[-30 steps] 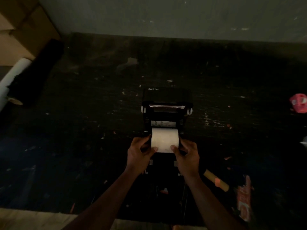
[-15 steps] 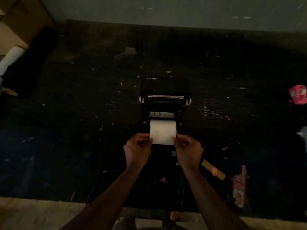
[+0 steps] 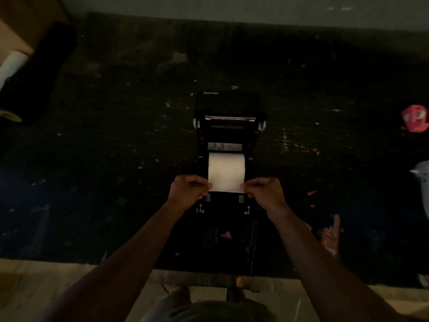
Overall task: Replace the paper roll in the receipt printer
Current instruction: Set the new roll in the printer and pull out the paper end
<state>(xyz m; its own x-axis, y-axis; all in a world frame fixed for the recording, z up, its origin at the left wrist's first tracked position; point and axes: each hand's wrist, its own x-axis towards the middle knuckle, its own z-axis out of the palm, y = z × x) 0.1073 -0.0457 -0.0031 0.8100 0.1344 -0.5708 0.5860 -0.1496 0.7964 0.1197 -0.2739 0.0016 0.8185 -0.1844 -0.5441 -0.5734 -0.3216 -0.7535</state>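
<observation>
The receipt printer [image 3: 228,126] sits in the middle of a dark, scuffed work surface [image 3: 116,147], its lid thrown back so the black housing stands open, with the word "Xprinter" in pale letters on the far panel. Inside the open bay lies the paper roll [image 3: 226,168], a clean white cylinder lying crosswise, the brightest thing in this dim light. A flat white sheet of it runs off the roll toward the person. The left hand [image 3: 188,192] pinches the sheet's near left corner between thumb and curled fingers, and the right hand [image 3: 264,192] does the same at the near right corner, so the paper is stretched smooth between them. Both fists are nearly closed around the edge. A red object [image 3: 415,122] lies far off to the right.
</observation>
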